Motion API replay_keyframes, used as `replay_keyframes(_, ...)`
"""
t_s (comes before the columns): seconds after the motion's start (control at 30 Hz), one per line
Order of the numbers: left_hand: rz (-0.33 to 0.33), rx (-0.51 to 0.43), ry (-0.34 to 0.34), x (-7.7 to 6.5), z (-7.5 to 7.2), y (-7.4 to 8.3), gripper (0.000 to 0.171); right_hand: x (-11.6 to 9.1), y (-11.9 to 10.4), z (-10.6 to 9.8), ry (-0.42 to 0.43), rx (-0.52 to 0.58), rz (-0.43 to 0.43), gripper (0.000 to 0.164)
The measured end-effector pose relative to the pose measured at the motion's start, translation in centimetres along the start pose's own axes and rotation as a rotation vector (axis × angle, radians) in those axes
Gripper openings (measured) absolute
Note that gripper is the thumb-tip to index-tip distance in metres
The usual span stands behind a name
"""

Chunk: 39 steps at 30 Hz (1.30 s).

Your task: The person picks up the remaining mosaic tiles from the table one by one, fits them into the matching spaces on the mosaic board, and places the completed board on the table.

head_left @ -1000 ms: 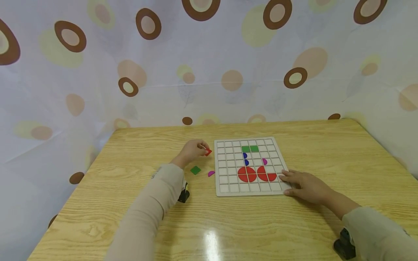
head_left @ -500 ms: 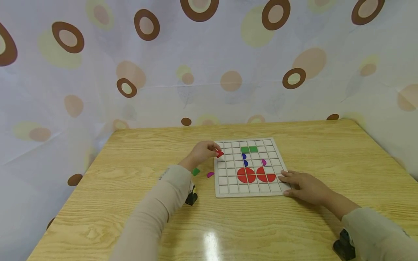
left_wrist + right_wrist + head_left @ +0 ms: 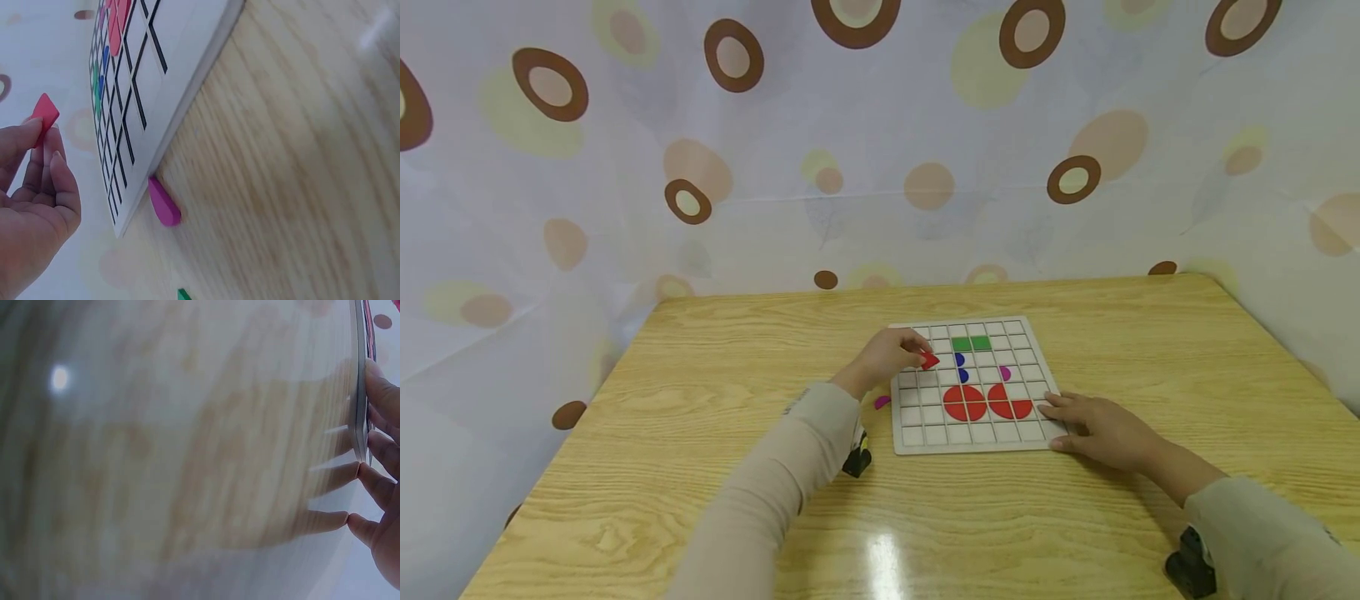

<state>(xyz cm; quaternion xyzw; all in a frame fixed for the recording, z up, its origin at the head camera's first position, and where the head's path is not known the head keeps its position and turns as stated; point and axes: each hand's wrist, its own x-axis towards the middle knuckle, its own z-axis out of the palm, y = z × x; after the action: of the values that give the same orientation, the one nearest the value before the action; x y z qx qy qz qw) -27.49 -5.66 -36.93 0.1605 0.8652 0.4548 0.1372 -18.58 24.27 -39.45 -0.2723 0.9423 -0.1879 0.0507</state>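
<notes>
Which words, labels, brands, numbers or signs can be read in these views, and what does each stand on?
Readable text: none.
Left sleeve: faint lettering near the cuff, too small and blurred to read.
Right sleeve: small dark mark near the picture's edge; cannot tell whether it is lettering.
Grid board and red piece in the left hand: no lettering visible.

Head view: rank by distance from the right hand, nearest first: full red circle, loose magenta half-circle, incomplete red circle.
1. Incomplete red circle: on the board, left of the right hand.
2. Full red circle: farther left.
3. Loose magenta half-circle: on the table, left of the board.
</notes>
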Motion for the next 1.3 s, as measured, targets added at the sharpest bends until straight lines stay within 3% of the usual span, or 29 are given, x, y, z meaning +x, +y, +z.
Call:
replay_keyframes(0.27,0.019,-0.094,-0.044,0.4,1.3,1.3,0.009,0.0,0.0,-0.2,-0.003,0.003,-0.006,0.059)
replay_keyframes(0.47,0.048,-0.032,-0.072,0.9,2.1,2.3,0.010,0.0,0.0,-0.2,-0.004,0.001,0.007,0.058)
replay_keyframes(0.63,0.032,-0.027,-0.092,1.3,3.0,3.0,0.012,0.0,0.1,-0.1,-0.011,0.006,0.020,0.057)
replay_keyframes(1.3,0.075,0.052,-0.136,3.0,6.8,4.0,0.008,-0.1,0.2,0.2,0.005,0.045,-0.014,0.058)
